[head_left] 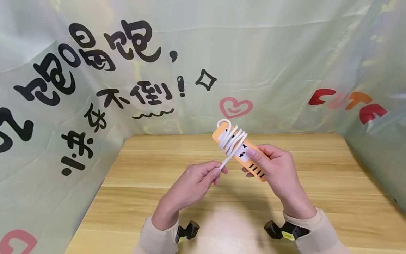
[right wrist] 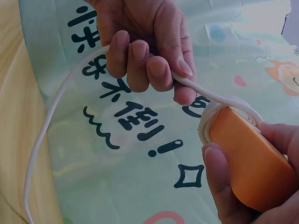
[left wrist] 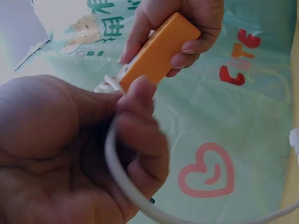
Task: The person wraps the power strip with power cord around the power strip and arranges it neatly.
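An orange power strip [head_left: 250, 163] with a pale socket face and several dark slots is held up over the table, tilted, in my right hand [head_left: 282, 169]. The thumb lies on its face while the fingers go round behind it. Several turns of white cable [head_left: 234, 141] wrap the strip's far end. My left hand [head_left: 195, 181] pinches the cable between thumb and fingers, just off the lower left of the strip. In the right wrist view, the free length of cable [right wrist: 46, 123] passes through the left hand and curves down toward the table.
A wood-grain table [head_left: 142, 197] lies beneath both hands. Behind and beside it hangs a pale green cloth [head_left: 269, 63] with black lettering, a pink heart and the word CUTE. In the left wrist view, a small white object [left wrist: 294, 139] shows at the right edge.
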The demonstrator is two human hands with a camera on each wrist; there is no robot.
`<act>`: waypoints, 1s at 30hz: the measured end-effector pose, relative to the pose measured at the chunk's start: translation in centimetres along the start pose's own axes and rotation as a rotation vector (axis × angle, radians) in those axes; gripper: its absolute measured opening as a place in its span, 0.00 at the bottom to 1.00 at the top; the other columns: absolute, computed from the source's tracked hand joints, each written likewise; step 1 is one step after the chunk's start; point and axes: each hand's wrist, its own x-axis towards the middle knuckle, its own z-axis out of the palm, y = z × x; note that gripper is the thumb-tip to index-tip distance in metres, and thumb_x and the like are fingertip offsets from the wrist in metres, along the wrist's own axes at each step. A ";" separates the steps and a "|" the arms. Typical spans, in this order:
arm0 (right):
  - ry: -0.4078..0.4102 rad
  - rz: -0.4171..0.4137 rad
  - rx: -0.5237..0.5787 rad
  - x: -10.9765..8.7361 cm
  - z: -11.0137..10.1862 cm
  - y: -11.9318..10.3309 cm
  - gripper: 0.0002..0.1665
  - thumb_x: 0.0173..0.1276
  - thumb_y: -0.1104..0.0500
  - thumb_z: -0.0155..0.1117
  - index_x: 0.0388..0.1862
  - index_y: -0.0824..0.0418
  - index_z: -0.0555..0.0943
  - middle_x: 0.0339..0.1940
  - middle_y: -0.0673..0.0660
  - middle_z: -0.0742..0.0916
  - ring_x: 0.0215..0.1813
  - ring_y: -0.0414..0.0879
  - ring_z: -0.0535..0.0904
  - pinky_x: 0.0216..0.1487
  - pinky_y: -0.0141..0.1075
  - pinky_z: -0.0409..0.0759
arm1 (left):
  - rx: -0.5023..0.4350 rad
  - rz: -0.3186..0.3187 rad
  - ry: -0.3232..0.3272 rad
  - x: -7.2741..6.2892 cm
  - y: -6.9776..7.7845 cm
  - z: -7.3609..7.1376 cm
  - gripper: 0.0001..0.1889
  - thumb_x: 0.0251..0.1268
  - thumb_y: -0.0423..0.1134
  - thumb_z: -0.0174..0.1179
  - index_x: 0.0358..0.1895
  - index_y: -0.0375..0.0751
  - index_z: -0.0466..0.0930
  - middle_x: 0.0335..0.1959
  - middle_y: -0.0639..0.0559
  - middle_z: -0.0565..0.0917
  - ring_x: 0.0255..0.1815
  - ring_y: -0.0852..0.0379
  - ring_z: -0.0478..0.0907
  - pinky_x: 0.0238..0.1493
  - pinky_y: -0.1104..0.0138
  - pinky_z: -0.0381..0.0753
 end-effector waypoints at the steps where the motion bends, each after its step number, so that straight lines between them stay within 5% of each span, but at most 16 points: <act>1: -0.009 0.002 0.007 0.0 0.0 0.0 0.21 0.77 0.49 0.69 0.50 0.68 0.86 0.29 0.51 0.92 0.26 0.51 0.90 0.17 0.35 0.76 | -0.028 -0.003 -0.025 -0.1 0.0 -0.1 0.12 0.88 0.39 0.48 0.52 0.50 0.84 0.30 0.62 0.79 0.25 0.67 0.70 0.27 0.72 0.73; 4: -0.031 0.002 0.016 0.1 -0.1 0.0 0.22 0.78 0.49 0.68 0.50 0.68 0.86 0.30 0.51 0.92 0.27 0.52 0.91 0.17 0.36 0.77 | -0.100 -0.029 -0.059 -0.1 -0.1 -0.3 0.12 0.86 0.37 0.50 0.52 0.47 0.85 0.32 0.58 0.82 0.29 0.64 0.77 0.29 0.69 0.82; 11: -0.084 0.015 0.103 0.2 0.0 0.1 0.20 0.79 0.51 0.66 0.48 0.70 0.85 0.33 0.55 0.92 0.27 0.53 0.91 0.27 0.42 0.88 | -0.142 -0.091 0.034 0.2 -0.2 -0.3 0.08 0.82 0.37 0.58 0.47 0.43 0.87 0.35 0.51 0.88 0.28 0.60 0.85 0.34 0.66 0.89; 21: -0.102 0.044 0.314 0.4 -0.3 0.5 0.11 0.81 0.57 0.64 0.40 0.60 0.90 0.33 0.57 0.91 0.26 0.50 0.89 0.29 0.44 0.89 | -0.062 0.022 0.068 0.5 -0.6 0.0 0.08 0.83 0.42 0.58 0.46 0.50 0.87 0.31 0.57 0.85 0.18 0.63 0.79 0.18 0.67 0.79; 25: -0.089 0.050 0.346 0.6 -0.4 0.6 0.11 0.81 0.57 0.64 0.40 0.59 0.90 0.32 0.58 0.92 0.25 0.50 0.89 0.29 0.43 0.89 | -0.091 0.027 0.017 0.4 -0.8 -0.3 0.11 0.85 0.41 0.53 0.50 0.48 0.87 0.31 0.55 0.84 0.24 0.63 0.80 0.28 0.64 0.85; 30: -0.092 0.051 0.370 0.7 -0.5 0.6 0.11 0.81 0.58 0.63 0.40 0.59 0.90 0.32 0.59 0.92 0.25 0.49 0.89 0.29 0.42 0.89 | -0.114 0.028 -0.162 -0.2 -1.2 -1.3 0.17 0.87 0.38 0.48 0.66 0.44 0.82 0.43 0.53 0.90 0.38 0.63 0.85 0.52 0.63 0.85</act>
